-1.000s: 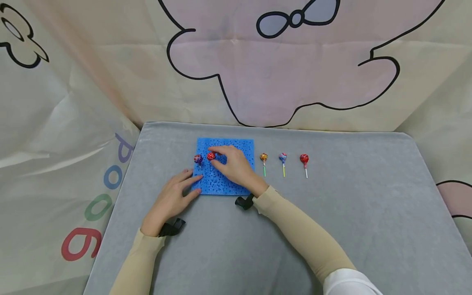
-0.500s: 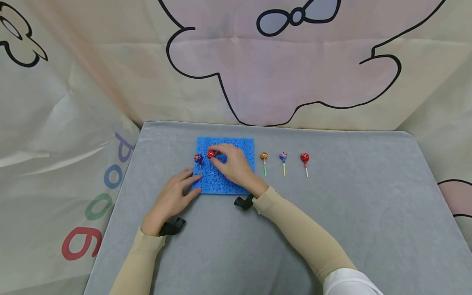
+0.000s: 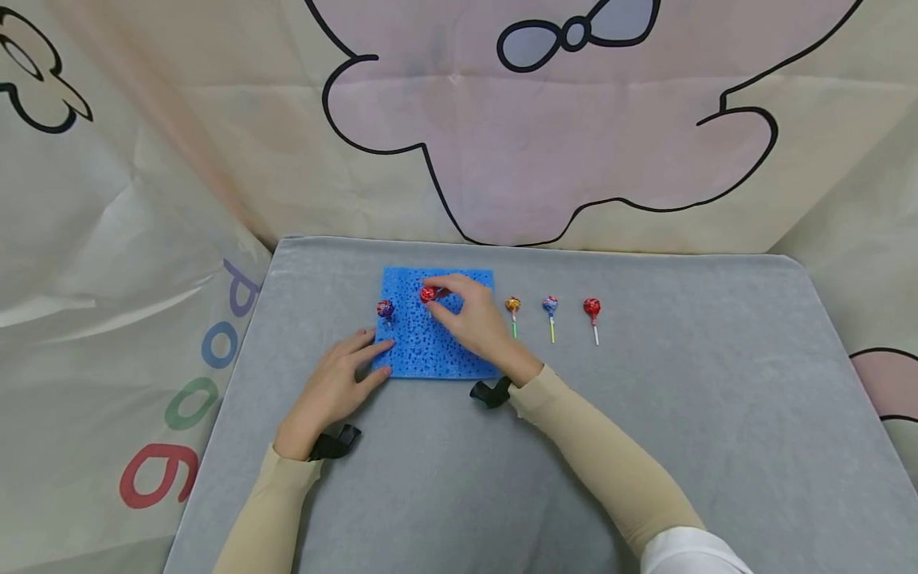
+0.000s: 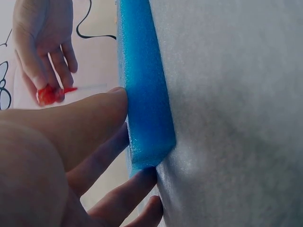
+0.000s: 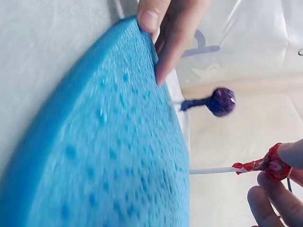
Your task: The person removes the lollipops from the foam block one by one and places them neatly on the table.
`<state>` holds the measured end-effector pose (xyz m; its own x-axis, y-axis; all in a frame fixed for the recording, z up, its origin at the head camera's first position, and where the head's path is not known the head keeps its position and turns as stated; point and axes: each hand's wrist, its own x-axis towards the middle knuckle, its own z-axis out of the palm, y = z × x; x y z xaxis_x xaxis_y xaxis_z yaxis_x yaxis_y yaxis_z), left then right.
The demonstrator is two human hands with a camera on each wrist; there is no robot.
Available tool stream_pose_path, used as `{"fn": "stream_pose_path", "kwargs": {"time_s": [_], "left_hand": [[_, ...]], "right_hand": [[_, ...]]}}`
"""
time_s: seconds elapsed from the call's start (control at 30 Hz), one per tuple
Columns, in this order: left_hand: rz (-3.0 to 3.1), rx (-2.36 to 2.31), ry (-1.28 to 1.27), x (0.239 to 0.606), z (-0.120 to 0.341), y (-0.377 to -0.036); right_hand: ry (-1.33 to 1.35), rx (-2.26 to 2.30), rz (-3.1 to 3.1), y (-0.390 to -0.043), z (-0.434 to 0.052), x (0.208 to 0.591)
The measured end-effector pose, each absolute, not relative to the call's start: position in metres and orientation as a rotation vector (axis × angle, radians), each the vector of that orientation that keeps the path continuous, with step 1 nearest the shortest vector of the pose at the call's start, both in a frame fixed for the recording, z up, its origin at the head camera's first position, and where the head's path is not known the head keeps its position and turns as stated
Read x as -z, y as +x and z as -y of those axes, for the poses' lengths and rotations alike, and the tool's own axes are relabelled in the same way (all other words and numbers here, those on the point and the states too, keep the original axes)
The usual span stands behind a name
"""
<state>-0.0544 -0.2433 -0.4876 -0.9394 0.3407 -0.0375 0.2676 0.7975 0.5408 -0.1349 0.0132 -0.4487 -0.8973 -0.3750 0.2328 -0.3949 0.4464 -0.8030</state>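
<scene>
Head view has the left hand (image 3: pixel 340 383), fingers spread, touching the foam (image 3: pixel 430 355) and the right hand (image 3: pixel 476 319) pinching a red lollipop (image 3: pixel 428 294) above it by the head, probably the best hold for something light and hard on a thin stick (image 5: pixel 213 170).

I see a grey tablecloth (image 3: pixel 703 414) before me, with a pink cartoon shape (image 3: pixel 610 143) on the pale curtain (image 3: pixel 237 127) behind and coloured letters (image 3: pixel 127 478) to my left.

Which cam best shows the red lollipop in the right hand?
Right wrist: red lollipop close and side-on though partly covered, its white stick clear. Left wrist shows it smaller, stick faint. Head view shows its red end, no visible stick.
</scene>
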Motion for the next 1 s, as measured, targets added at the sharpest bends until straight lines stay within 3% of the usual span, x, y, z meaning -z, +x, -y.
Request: {"fn": "stream_pose_path", "kwargs": {"time_s": [1.0], "left_hand": [[-2.838, -0.857, 0.483, 0.486, 0.243, -0.053]], "right_hand": [[-0.006, -1.363, 2.543, -0.092, -0.227, 0.449]]}}
